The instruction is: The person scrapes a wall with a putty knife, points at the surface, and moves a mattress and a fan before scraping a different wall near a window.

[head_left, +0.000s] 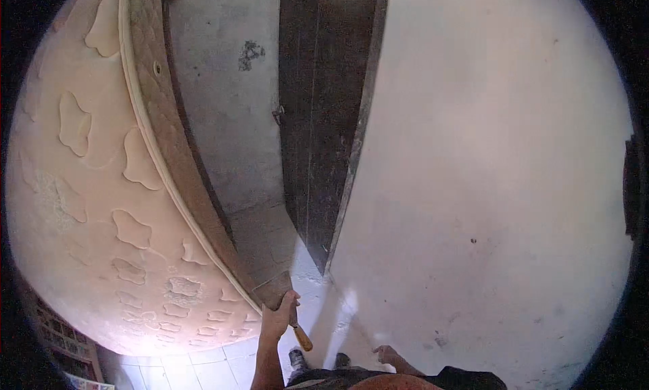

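I had the left hand (pixel 276 317) closed on a flat-bladed scraper (pixel 272 290), its thumb and fingers pinching the tool around the lower part of the blade, above the handle. The scraper was at the near middle of the scene, just beside the near end of the brown side of a mattress (pixel 74 167); whether the blade touched it, I could not tell. Its long axis ran on a slant, the broad blade pointing far and a little left, the wooden handle (pixel 302 338) pointing near and right. I held the right hand (pixel 387 355) well apart from it, to the right and near, in front of the pale wall (pixel 473 153); its fingers looked curled, but I could not tell how tightly or whether they pinched anything. The mattress stood along the left, its pinkish quilted face turned left. Between it and the wall, a dark wooden door (pixel 324 106) narrowed toward the near side. Near and left I had floor tiles (pixel 209 370) and a shelf (pixel 71 339), and my shoes (pixel 297 361) showed at the near edge, between the two hands.
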`<control>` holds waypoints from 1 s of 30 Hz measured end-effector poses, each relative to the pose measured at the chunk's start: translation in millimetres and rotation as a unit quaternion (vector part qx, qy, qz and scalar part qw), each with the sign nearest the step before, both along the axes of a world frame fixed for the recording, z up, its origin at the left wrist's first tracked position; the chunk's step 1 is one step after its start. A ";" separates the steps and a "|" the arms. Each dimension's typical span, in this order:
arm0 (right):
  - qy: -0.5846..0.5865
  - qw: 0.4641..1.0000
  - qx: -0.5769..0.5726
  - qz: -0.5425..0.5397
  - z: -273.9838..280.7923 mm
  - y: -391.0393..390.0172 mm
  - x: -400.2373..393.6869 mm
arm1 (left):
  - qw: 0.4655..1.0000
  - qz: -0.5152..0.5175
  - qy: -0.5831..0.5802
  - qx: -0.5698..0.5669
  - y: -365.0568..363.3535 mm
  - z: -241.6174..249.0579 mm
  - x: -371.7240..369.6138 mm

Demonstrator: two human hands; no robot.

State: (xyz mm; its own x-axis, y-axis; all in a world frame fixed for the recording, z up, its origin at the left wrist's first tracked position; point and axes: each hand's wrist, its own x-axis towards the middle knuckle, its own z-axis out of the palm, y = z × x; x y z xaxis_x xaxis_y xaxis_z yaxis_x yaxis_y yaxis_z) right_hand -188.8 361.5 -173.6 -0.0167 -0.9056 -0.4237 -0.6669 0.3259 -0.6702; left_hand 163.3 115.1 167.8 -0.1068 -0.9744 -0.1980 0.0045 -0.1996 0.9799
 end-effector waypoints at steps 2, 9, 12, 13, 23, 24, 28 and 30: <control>-0.174 0.946 0.238 -0.137 2.9 -6.9 -2.3 | 0.998 0.046 0.040 0.027 8.8 6.8 -3.9; -0.342 0.935 0.046 -0.078 -79.8 9.9 -57.0 | 0.998 0.054 0.030 0.005 19.4 18.1 -18.1; -0.318 0.942 0.061 -0.084 -67.3 8.9 -59.9 | 0.998 0.064 0.028 -0.010 18.3 17.3 -22.8; -0.310 0.944 0.067 -0.086 -59.2 21.6 -72.5 | 0.997 0.069 0.028 0.006 17.1 17.9 -23.5; -0.221 0.962 0.121 -0.102 -44.7 8.7 -58.5 | 0.994 0.101 0.034 0.014 13.8 15.3 -28.3; -0.212 0.963 0.128 -0.103 -45.8 1.5 -46.6 | 0.994 0.100 0.034 0.016 12.5 14.0 -27.4; -0.207 0.962 0.142 -0.106 -45.2 12.1 -40.3 | 0.996 0.077 0.045 -0.002 13.1 19.9 -28.4; -0.230 0.958 0.133 -0.107 -50.6 14.2 -38.5 | 0.995 0.089 0.035 -0.003 13.4 24.2 -29.4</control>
State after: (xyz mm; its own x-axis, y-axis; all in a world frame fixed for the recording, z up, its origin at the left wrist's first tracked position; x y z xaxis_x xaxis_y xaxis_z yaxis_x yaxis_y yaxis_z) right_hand -227.3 375.7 -224.3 0.0546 -0.7611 -0.6464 -0.2201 0.6222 -0.7512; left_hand 133.9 128.5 192.0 0.0536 -0.9801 -0.1911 0.1081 -0.1846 0.9769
